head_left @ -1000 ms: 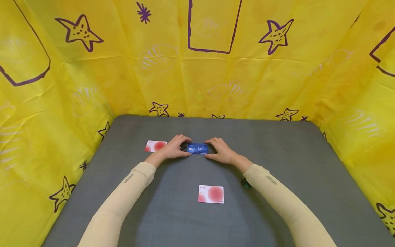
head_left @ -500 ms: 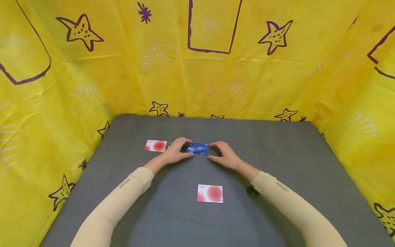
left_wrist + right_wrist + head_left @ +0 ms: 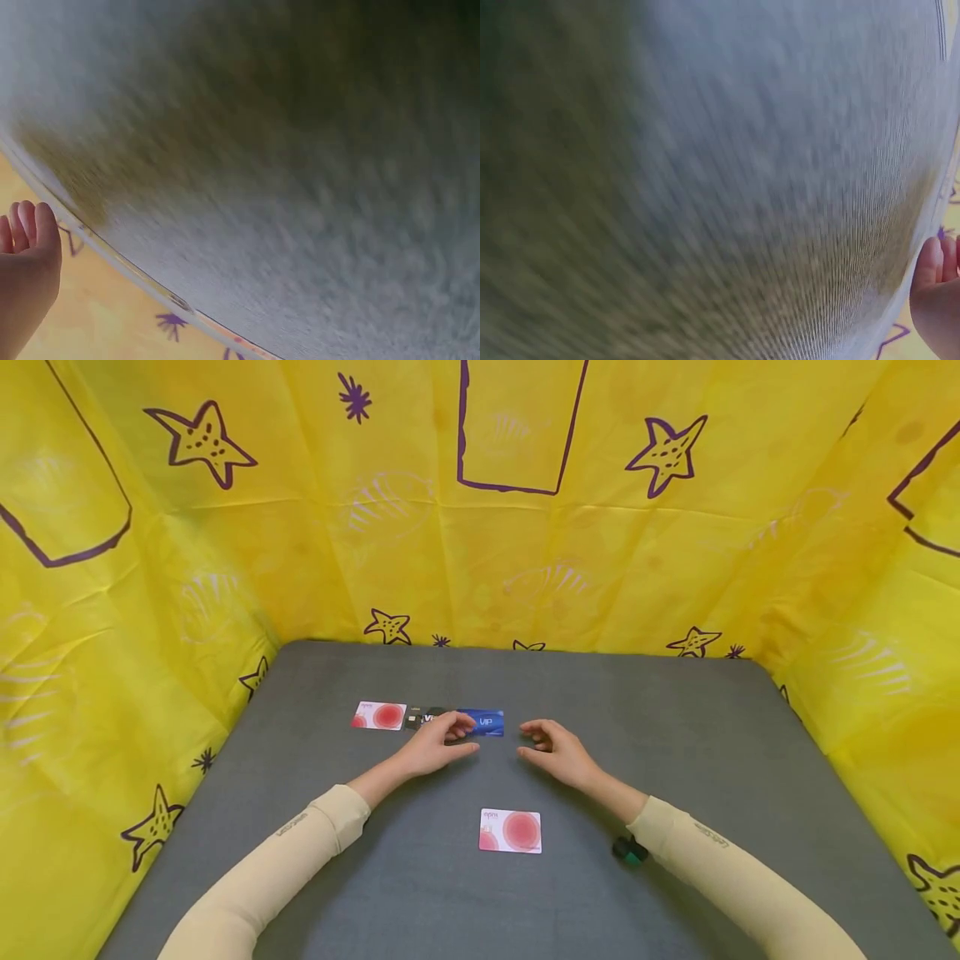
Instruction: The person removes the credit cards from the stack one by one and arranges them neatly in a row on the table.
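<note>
In the head view a blue VIP card (image 3: pixel 491 722) lies at the right end of a row on the grey table. Left of it is a dark card (image 3: pixel 422 717), partly covered by my left hand (image 3: pixel 437 745). A white card with red circles (image 3: pixel 379 715) makes the row's left end. Loosely bent, the left hand's fingers hover over or just in front of the dark and blue cards and grip nothing. My right hand (image 3: pixel 558 752) is to the right of the blue card, apart from it, fingers relaxed with nothing in them. Both wrist views show only part of each hand.
A second white card with red circles (image 3: pixel 510 832) lies nearer the front of the grey table (image 3: pixel 420 893). Yellow patterned cloth (image 3: pixel 480 568) walls the table at the back and sides. A dark green-black device (image 3: pixel 630 851) shows beneath the right sleeve.
Both hands have come off the blue card and drawn back toward the front, the right one also moving right. More of the dark card is uncovered. The cards appear to stay in place.
</note>
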